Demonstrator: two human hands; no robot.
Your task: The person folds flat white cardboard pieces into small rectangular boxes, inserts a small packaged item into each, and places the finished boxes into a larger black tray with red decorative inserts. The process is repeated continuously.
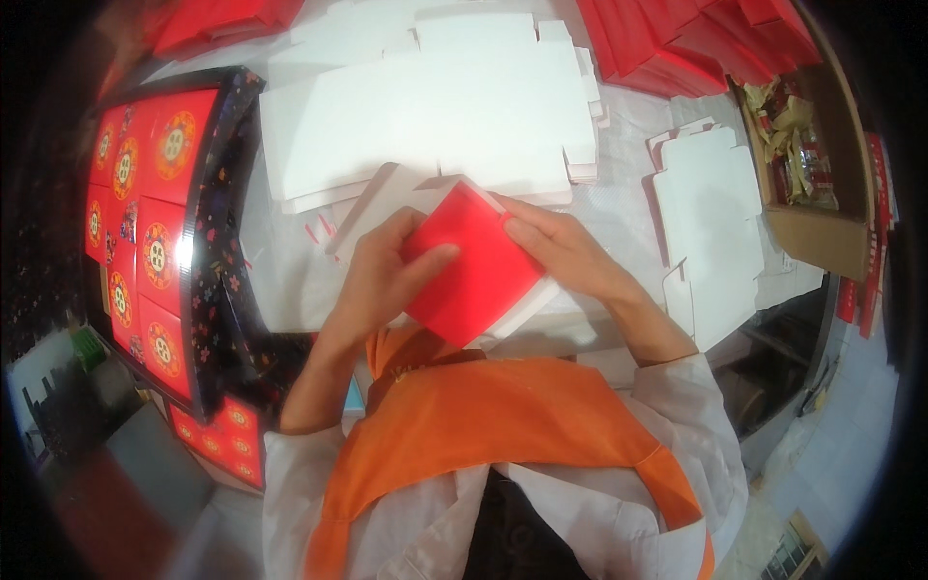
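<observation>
Between my two hands, close to my chest, is a red cardboard box [474, 271], partly folded, with white flaps showing along its far and right edges. My left hand [391, 266] grips its left side, the thumb lying over the red face and the fingers hidden behind. At the far right corner my right hand [561, 242] holds the edge, with the thumb pressed on the rim. Just beyond my hands lies a stack of flat white box blanks [425, 116].
On the left stands a black flower-patterned tray [227, 174] of red boxes with round emblems [159, 256]. More blanks [710, 222] lie at right, beside an open carton [822, 242] of gold-wrapped packets [795, 145]. Red bags or boxes [696, 43] are piled at far right.
</observation>
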